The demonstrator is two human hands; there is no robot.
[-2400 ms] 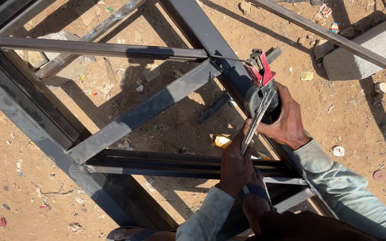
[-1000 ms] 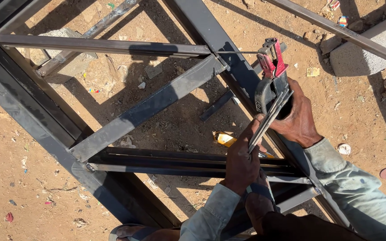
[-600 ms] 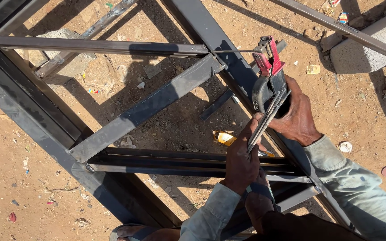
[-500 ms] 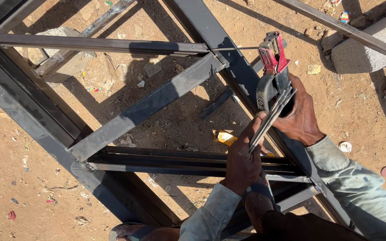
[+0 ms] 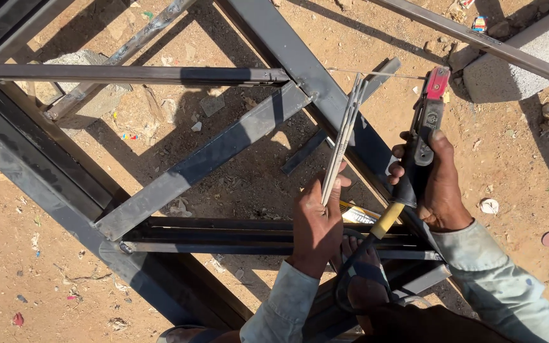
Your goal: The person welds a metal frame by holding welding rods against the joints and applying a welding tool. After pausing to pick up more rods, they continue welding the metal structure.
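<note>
My left hand [image 5: 316,225] grips a bundle of thin grey welding rods [image 5: 344,136] that stick up and away over the metal frame [image 5: 192,168]. Beside it, my right hand [image 5: 436,184] is closed around the black handle of an electrode holder [image 5: 424,133] with a red jaw at its tip. A single thin rod [image 5: 376,73] runs from that jaw leftward to the joint where the frame's bars meet. A yellow-sleeved cable [image 5: 386,219] leaves the holder's base between my hands.
The dark steel frame lies on sandy ground strewn with small litter. A grey concrete block [image 5: 519,57] sits at the upper right under a long bar [image 5: 478,39]. Another stone [image 5: 74,95] lies at the upper left. My sandalled foot [image 5: 363,279] rests on the frame's lower bars.
My right hand has shifted the electrode holder to the right, apart from the rod bundle, and its rod now points left to the joint. My left hand still holds the bundle.
</note>
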